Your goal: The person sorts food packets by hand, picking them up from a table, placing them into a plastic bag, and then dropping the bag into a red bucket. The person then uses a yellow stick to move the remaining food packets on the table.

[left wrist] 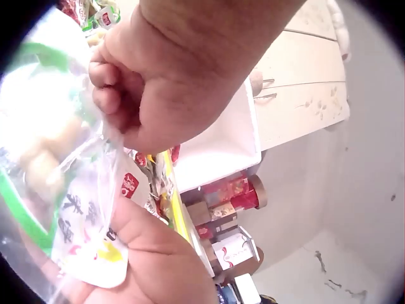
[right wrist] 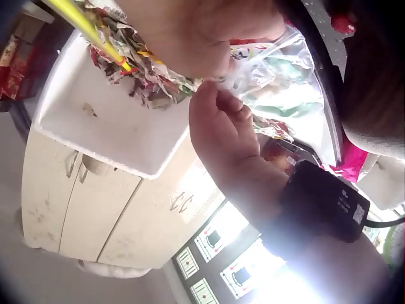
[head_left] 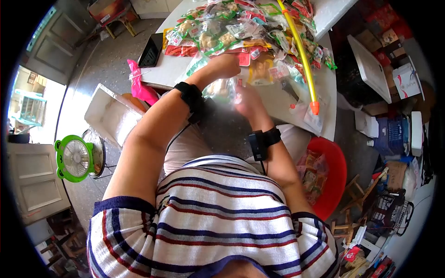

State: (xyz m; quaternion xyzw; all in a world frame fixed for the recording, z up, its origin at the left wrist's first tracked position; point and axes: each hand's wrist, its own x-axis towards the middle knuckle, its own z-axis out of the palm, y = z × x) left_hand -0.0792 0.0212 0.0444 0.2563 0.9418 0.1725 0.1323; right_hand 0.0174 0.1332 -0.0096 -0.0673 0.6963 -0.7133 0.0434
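Note:
A clear plastic bag [head_left: 217,89] hangs over the table's near edge between the two hands. Through its film in the left wrist view show a green-edged packet [left wrist: 28,221] of pale food pieces and a white label with dark characters. My left hand [head_left: 223,67] holds the gathered top of the bag, its fingers curled in, as the left wrist view shows. Opposite it, my right hand [head_left: 250,103] pinches the bag's plastic close to the left hand. In the right wrist view the left hand [right wrist: 221,123] and right hand [right wrist: 196,31] nearly meet at the twisted film.
Packaged foods [head_left: 227,34] are heaped across the white table [head_left: 327,106]. A yellow tube with an orange end [head_left: 301,58] lies over them. Beside the heap is a black tablet-like object [head_left: 151,50]. A red basin [head_left: 336,171] of packets stands right; a foam box [head_left: 109,116] and green fan [head_left: 74,158] stand left.

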